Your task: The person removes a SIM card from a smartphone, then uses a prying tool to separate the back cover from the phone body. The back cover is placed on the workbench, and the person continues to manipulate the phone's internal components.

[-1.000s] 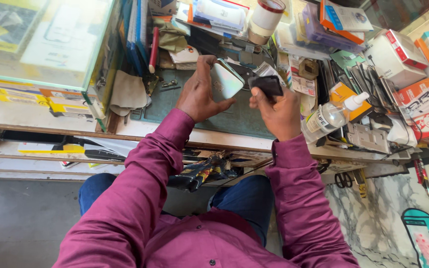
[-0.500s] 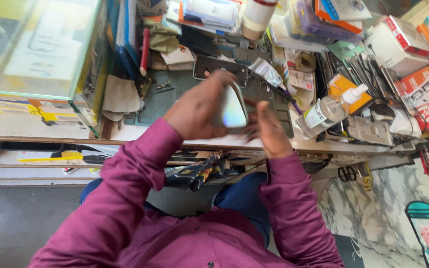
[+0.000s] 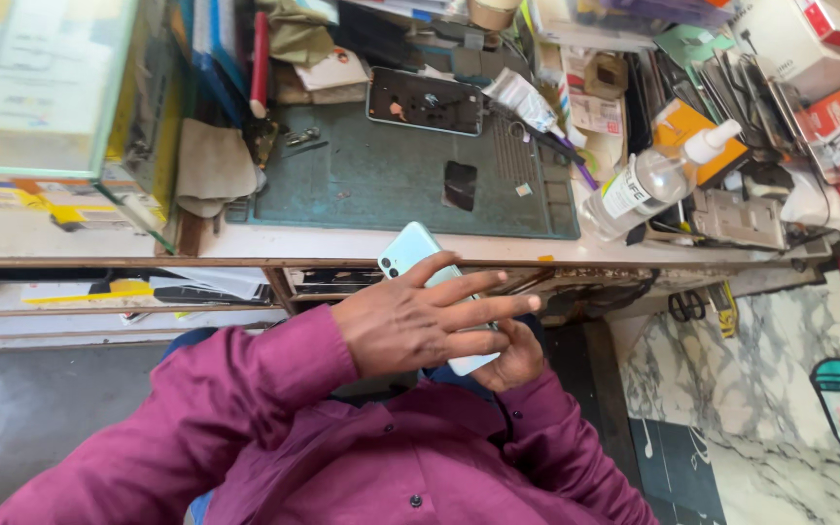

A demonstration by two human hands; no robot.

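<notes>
A pale mint phone (image 3: pixel 408 251) with its camera corner pointing at the bench lies between both hands, just in front of the bench edge and above my lap. My left hand (image 3: pixel 418 329) rests flat on top of it with straight, spread fingers. Beneath it, my right hand (image 3: pixel 515 358) cups the phone's lower end; most of that hand and the phone's middle are hidden by the left hand. Both arms wear maroon sleeves.
On the bench, a green work mat (image 3: pixel 371 190) carries an opened phone body (image 3: pixel 425 100) and a small dark square piece (image 3: pixel 459 185). A clear spray bottle (image 3: pixel 646 185), boxes (image 3: pixel 828 44), tools and a grey cloth (image 3: pixel 211 165) crowd around it. A glass case (image 3: pixel 41 87) stands left.
Both hands came back from over the mat to my lap, bringing the mint phone along. The small dark piece once held by the right hand now lies on the mat.
</notes>
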